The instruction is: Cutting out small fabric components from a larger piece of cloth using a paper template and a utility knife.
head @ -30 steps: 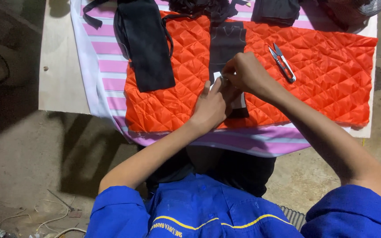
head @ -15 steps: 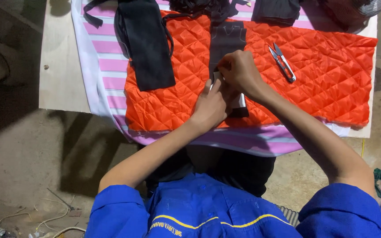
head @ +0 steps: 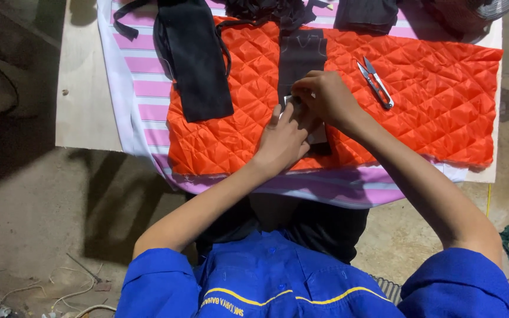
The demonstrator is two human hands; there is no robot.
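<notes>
Bending over a low counter (head: 83, 112), a person in a blue work shirt presses both hands onto a dark strip of fabric (head: 301, 59) laid down the middle of an orange quilted panel (head: 425, 100). The left hand (head: 281, 144) lies flat, fingers together, apparently pinning the strip near the counter's front edge. The right hand (head: 325, 100) curls its fingers around a small pale piece (head: 290, 101), too hidden to identify. Thread snips (head: 376, 82) rest just beside the right hand, toward the right edge. A black cloth piece (head: 198, 65) lies toward the back left, on a pink striped sheet (head: 142, 76).
</notes>
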